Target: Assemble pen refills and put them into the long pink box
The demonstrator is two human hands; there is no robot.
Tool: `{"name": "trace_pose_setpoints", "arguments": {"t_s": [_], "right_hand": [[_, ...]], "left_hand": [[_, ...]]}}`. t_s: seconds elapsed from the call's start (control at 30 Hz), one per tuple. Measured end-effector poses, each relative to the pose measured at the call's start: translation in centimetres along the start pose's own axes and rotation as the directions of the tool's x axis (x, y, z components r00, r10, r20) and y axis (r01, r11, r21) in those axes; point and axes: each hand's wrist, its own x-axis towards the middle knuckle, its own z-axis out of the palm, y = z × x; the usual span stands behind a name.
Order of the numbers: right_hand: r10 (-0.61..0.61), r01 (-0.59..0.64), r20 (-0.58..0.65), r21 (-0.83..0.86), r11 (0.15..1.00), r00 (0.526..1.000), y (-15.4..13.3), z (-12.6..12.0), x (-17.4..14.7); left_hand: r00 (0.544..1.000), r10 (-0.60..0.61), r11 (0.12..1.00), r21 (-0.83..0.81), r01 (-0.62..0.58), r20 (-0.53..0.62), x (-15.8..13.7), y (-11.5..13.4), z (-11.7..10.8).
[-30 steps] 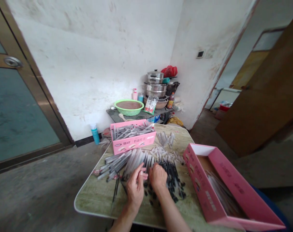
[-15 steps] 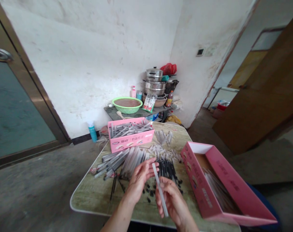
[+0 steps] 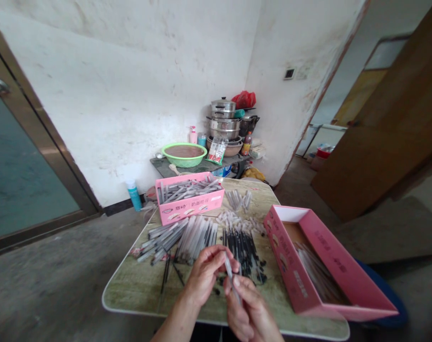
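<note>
Between my hands, near the table's front, is a whitish translucent pen barrel [image 3: 229,267]. My right hand [image 3: 246,304] is closed round its lower part, thumb pressed along it. The fingers of my left hand [image 3: 207,273] are closed at its upper end; whether they pinch something small as well is hidden. Just beyond them lie dark thin pen parts [image 3: 240,247] with small black pieces around them. To their left, a row of clear pen barrels [image 3: 196,237] lies beside a pile of grey-looking pens [image 3: 166,237].
A pink box [image 3: 191,209] full of pens stands at the table's back left. Another pink box [image 3: 297,280], with clear barrels inside, is on the right. Small whitish pieces [image 3: 233,219] lie mid-table. Behind stand a green basin [image 3: 183,161] and stacked steel pots [image 3: 223,126].
My left hand has come down and closed at the barrel's upper end; before, its fingers were extended beside it. The barrel is now more covered by my hands. The view has shifted slightly.
</note>
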Motion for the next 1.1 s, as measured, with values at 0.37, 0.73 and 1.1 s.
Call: {"name": "trace_pose_setpoints", "arguments": {"t_s": [0.37, 0.73, 1.1], "right_hand": [[-0.703, 0.067, 0.075, -0.997, -0.039, 0.707, 3.0, -1.8, -0.9], [-0.761, -0.687, -0.333, -0.700, -0.197, 0.557, -13.6, -8.0, -3.5], [-0.748, -0.689, -0.334, -0.691, -0.221, 0.574, -13.8, -10.4, -3.5]], "left_hand": [[0.775, 0.381, 0.918, 0.106, -0.382, -0.505, 2.0, 3.4, -1.9], [0.907, 0.322, 0.722, 0.690, -0.051, -0.270, 9.4, -2.1, -4.4], [0.864, 0.481, 0.539, 0.828, -0.155, -0.152, 7.6, -2.8, -4.1]]}}
